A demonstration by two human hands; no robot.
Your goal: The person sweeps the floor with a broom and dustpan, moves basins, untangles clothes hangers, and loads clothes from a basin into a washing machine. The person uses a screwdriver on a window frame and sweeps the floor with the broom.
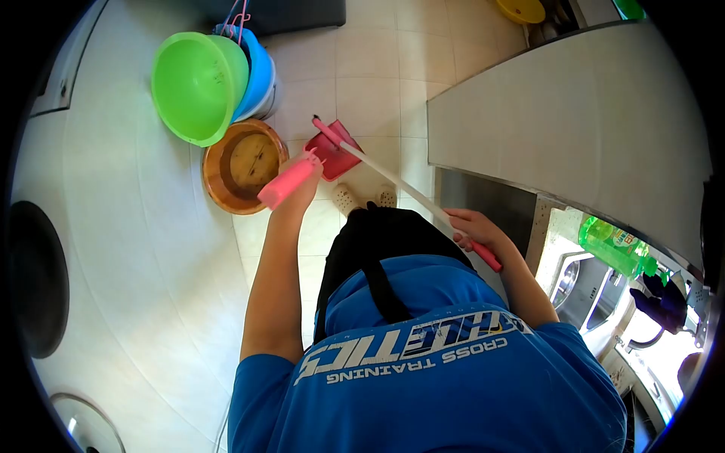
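My left hand (303, 195) is closed round a thick pink handle (285, 183), near the wooden tub. Just beyond it, a pink dustpan (341, 161) is low over the tiled floor, in front of my feet; how it joins the handle is hard to see. My right hand (477, 228) grips a white pole (404, 186) close to its pink end grip (485, 256). The pole slants up and left to a narrow pink head (327, 131) that overlaps the dustpan's far side.
A brown wooden tub (214, 170) stands at the left, beside a green basin (195, 87) and a blue bucket (260, 75). Light cabinets (574, 113) line the right, with a green bottle (612, 245) near the sink. A yellow basin (521, 9) is at the far right.
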